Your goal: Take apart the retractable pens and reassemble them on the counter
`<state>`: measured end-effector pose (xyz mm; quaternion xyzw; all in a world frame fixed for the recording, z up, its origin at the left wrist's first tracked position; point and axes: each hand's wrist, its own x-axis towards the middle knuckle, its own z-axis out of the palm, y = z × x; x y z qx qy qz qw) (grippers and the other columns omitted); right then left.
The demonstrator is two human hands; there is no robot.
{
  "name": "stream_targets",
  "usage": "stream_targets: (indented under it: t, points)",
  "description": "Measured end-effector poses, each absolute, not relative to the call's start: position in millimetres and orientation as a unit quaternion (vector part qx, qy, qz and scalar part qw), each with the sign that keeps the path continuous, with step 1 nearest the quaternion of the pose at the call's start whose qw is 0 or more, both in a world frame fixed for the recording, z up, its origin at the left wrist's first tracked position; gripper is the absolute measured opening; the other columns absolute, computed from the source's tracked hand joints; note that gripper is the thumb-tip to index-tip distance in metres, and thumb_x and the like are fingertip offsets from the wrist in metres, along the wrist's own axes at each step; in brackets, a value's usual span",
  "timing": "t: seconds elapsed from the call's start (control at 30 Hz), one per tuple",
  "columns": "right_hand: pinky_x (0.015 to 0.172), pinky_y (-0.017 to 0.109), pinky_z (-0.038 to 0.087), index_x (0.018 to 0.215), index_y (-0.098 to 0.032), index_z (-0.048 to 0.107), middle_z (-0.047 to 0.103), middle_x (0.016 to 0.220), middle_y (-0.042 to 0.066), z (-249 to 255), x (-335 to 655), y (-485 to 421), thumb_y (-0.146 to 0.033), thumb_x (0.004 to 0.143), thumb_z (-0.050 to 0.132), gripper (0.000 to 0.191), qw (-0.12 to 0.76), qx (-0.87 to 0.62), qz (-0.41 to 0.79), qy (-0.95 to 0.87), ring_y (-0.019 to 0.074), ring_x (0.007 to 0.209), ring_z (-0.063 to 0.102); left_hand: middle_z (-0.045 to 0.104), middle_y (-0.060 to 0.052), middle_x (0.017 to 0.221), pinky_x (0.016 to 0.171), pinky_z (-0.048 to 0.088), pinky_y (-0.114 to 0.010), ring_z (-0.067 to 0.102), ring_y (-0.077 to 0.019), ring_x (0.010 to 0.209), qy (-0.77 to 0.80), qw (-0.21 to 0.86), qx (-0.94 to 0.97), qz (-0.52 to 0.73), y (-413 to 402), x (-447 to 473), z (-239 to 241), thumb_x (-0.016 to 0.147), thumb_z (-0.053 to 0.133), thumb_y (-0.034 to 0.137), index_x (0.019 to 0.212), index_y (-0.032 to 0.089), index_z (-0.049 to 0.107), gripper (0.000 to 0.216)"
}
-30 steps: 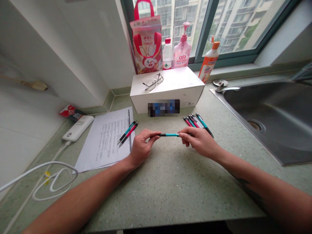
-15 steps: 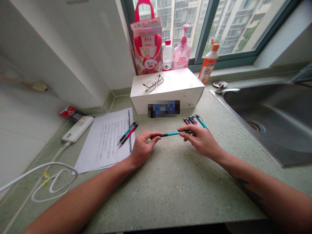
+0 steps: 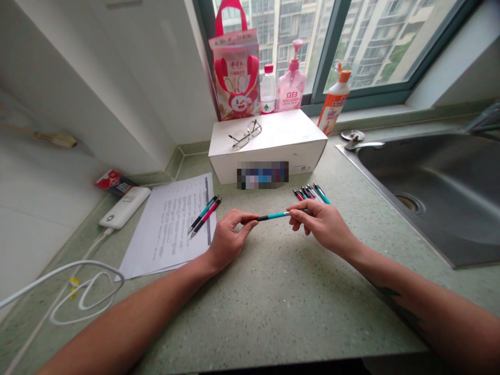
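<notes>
Between my two hands a teal and black pen (image 3: 276, 215) is held roughly level above the counter. My left hand (image 3: 233, 235) pinches its black end with thumb and finger. The other end is in the grip of my right hand (image 3: 318, 221), whose fingers hide part of it. To the left, a teal pen (image 3: 202, 214) and a red pen (image 3: 206, 217) lie side by side on printed paper sheets (image 3: 167, 229). Just behind my right hand several more pens (image 3: 312, 193) lie in a row on the counter, partly covered by it.
A white box (image 3: 273, 135) with glasses (image 3: 246, 134) on top stands at the back. Bottles and a pink bag (image 3: 237, 78) are behind it. The sink (image 3: 422, 182) is at the right. A power bank (image 3: 125, 207) with a cable (image 3: 88, 263) lies left.
My right hand has shifted very slightly to the right along the pen. My left hand keeps its pinch in the same place.
</notes>
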<state>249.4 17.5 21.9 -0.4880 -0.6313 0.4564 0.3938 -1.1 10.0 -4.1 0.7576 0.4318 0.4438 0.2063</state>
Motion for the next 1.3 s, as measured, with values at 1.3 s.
stream_targets:
  t: [1.3]
  points:
    - [0.055, 0.032, 0.057, 0.148, -0.015, 0.050, 0.070, 0.067, 0.002, 16, 244, 14, -0.052, 0.092, 0.059, 0.067, 0.415, -0.471, 0.526, -0.574, 0.0150, 0.055, 0.065, 0.070, -0.005, 0.082, 0.068, 0.052, -0.030, 0.064, -0.0171, 0.075, 0.366, 0.162, 0.822, 0.406, 0, 7, 0, 0.090, 0.064, 0.016, 0.096, 0.017, 0.066, 0.006]
